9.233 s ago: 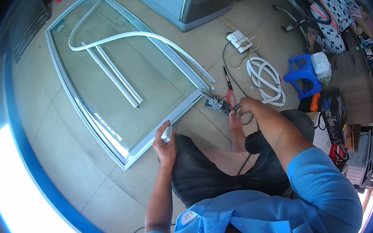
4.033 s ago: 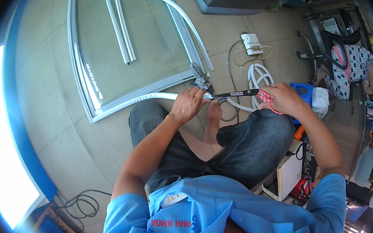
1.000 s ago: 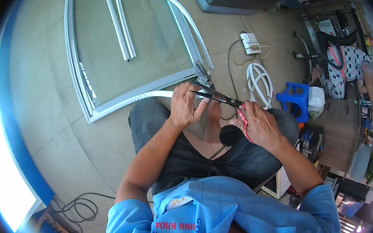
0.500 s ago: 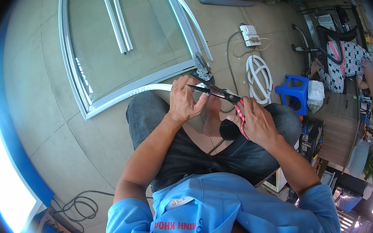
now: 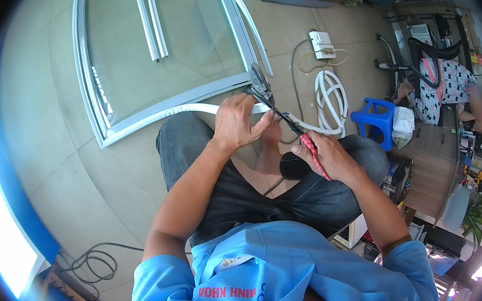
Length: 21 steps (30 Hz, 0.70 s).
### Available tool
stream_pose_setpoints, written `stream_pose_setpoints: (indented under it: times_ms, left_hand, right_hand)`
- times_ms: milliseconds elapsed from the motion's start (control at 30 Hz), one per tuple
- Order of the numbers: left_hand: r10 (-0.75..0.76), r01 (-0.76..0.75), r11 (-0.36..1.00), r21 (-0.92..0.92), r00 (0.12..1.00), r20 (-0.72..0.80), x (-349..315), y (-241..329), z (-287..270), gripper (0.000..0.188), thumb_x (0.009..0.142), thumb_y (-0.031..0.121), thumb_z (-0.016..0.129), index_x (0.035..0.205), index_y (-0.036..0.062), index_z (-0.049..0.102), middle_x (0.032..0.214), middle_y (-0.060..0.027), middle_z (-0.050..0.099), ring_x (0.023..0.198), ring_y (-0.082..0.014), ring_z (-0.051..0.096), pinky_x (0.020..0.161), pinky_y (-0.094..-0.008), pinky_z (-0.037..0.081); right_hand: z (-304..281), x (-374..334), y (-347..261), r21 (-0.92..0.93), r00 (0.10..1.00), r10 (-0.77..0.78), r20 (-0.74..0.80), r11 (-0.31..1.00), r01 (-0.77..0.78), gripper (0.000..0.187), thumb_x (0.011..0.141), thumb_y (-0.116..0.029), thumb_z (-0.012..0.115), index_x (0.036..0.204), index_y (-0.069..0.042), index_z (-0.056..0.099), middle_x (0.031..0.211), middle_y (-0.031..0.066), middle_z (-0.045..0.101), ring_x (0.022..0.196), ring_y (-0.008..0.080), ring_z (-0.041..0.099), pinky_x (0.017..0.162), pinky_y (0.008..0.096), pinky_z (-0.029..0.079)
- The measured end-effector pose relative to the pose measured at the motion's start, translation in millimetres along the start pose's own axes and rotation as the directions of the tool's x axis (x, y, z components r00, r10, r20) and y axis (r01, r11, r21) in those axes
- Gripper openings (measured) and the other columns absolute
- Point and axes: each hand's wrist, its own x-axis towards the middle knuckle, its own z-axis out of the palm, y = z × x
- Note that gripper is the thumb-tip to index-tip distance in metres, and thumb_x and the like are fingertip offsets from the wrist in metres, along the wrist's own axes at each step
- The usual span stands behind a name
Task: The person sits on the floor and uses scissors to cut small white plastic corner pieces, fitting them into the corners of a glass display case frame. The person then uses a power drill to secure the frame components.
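In my right hand (image 5: 330, 158) is a pair of scissors (image 5: 293, 123) with red handles and dark blades, my fingers closed round the handles. The blades lie together, pointing up and left across a white flexible strip (image 5: 187, 108). My left hand (image 5: 235, 122) pinches that strip just left of the blades. The strip runs along the near edge of a framed glass panel (image 5: 167, 76) lying on the floor. Just beyond the scissor tips lies a grey metal tool (image 5: 259, 84), whose kind I cannot make out; one foot shows beneath the strip.
A loose coil of white strip (image 5: 332, 104) lies right of my hands, below a white power strip (image 5: 321, 45) with cables. Farther right stand a blue stool (image 5: 372, 117) and a white bag (image 5: 404, 123). Another person in patterned clothing (image 5: 443, 81) sits beyond. A dark cable (image 5: 98, 266) curls at lower left.
The scissor blades, spread apart before, have come together across the strip. My right hand has closed up on the handles. The view has shifted slightly.
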Motion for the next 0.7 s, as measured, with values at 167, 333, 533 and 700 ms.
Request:
stream_pose_setpoints:
  times_ms: [167, 333, 533, 700]
  left_hand:
    - [-0.069, 0.068, 0.997, 0.022, 0.995, 0.067, 2.8, 3.0, -0.5, 0.038, 0.080, 0.038, 0.071, 0.077, 0.0016, 0.064, 0.068, -0.0165, 0.060, 0.064, -0.0370, 0.060, 0.058, -0.0446, 0.048]
    - [-0.119, 0.112, 0.992, 0.056, 0.981, 0.151, 2.2, 5.1, -2.4, 0.041, 0.080, 0.042, 0.069, 0.073, 0.0027, 0.064, 0.067, -0.0166, 0.062, 0.064, -0.0372, 0.062, 0.058, -0.0449, 0.049]
    - [-0.113, 0.105, 0.993, 0.058, 0.983, 0.143, 2.1, 5.3, -3.4, 0.042, 0.079, 0.044, 0.069, 0.071, 0.0031, 0.063, 0.065, -0.0159, 0.061, 0.062, -0.0367, 0.062, 0.056, -0.0452, 0.049]
    - [-0.098, 0.087, 0.994, 0.070, 0.980, 0.173, 0.9, 4.7, -3.0, 0.044, 0.079, 0.046, 0.068, 0.070, 0.0030, 0.062, 0.064, -0.0159, 0.060, 0.062, -0.0371, 0.062, 0.057, -0.0456, 0.049]
  right_hand:
    - [-7.3, 2.7, 4.6, -0.059, 0.975, 0.127, 0.180, 0.991, -0.118, 0.058, 0.098, -0.052, 0.056, 0.107, 0.005, 0.061, 0.086, 0.0224, 0.068, 0.082, 0.0393, 0.065, 0.075, 0.0432, 0.050]
    - [1.3, -2.8, 11.4, 0.127, 0.930, 0.227, 0.289, 0.954, -0.273, 0.061, 0.100, -0.055, 0.049, 0.108, 0.004, 0.059, 0.080, 0.0149, 0.063, 0.074, 0.0265, 0.059, 0.074, 0.0385, 0.049]
    - [9.6, -4.8, 17.2, 0.251, 0.944, 0.095, 0.315, 0.951, -0.179, 0.061, 0.102, -0.057, 0.042, 0.109, 0.002, 0.051, 0.082, 0.0134, 0.060, 0.075, 0.0246, 0.058, 0.075, 0.0375, 0.049]
    - [12.7, -4.8, 18.0, 0.183, 0.972, 0.024, 0.233, 0.981, -0.068, 0.057, 0.102, -0.055, 0.043, 0.108, 0.001, 0.050, 0.085, 0.0180, 0.061, 0.079, 0.0325, 0.062, 0.076, 0.0400, 0.050]
